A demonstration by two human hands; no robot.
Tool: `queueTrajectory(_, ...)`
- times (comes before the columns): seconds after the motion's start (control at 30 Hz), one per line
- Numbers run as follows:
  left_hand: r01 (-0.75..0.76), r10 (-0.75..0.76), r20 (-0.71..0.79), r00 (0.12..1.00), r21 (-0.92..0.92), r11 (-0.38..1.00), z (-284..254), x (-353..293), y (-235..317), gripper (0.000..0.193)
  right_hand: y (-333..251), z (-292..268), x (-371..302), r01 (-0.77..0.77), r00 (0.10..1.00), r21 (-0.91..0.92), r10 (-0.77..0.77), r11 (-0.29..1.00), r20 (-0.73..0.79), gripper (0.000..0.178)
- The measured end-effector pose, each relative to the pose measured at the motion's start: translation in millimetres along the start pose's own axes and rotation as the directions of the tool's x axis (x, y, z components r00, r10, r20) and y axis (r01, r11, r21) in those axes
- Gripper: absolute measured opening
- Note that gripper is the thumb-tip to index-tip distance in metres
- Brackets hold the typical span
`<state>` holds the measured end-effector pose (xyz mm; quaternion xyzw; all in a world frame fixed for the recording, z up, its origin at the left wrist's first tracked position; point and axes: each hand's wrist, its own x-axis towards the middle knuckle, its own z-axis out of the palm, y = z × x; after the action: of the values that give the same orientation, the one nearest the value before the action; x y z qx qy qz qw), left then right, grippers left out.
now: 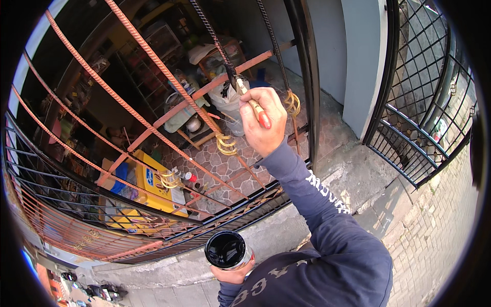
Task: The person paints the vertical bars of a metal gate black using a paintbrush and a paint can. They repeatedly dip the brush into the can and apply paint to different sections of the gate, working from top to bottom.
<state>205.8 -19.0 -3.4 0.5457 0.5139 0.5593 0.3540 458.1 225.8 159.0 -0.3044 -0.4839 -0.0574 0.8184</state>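
Note:
My right hand (264, 117) grips a paintbrush (254, 104) with a pale, red-tipped handle. The dark bristles (233, 81) are at a vertical twisted bar of the metal gate (220, 48), by the reddish crossbar (212, 84). Above the brush this bar is black, and so is the bar to its right. Bars farther left are reddish brown. Low in front of my body, my left hand (234, 275) is wrapped round an open can (240, 262). Glossy black paint (226, 249) fills much of it.
Gold ornaments (226, 145) sit on several bars. Behind the gate are a yellow box (156, 176), a white sack (225, 100) and a stone-patterned floor (215, 153). A black mesh gate (419, 92) stands to the right, past a grey wall (365, 66). Paving (424, 245) lies at lower right.

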Motion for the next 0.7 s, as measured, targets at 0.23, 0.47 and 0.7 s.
queueTrajectory(0.23, -0.019, 0.016, 0.016, 1.0, 0.149, 0.989, -5.5, -5.3, 0.8, 0.107, 2.5, -4.8, -8.9, -0.046, 0.997, -0.037, 0.043, 0.998, -0.057, 0.016)
queueTrajectory(0.47, 0.06, -0.057, 0.035, 0.998, -0.091, 0.994, 2.9, -7.2, 7.6, 0.104, 0.5, -10.4, -9.0, -0.048, 0.997, -0.034, 0.046, 0.998, -0.07, 0.011)
queueTrajectory(0.7, 0.048, -0.042, 0.084, 0.996, -0.064, 0.997, -0.3, -7.6, 0.2, 0.094, 3.4, -13.9, -4.3, 0.047, 0.999, -0.139, -0.049, 0.989, -0.007, 0.015)
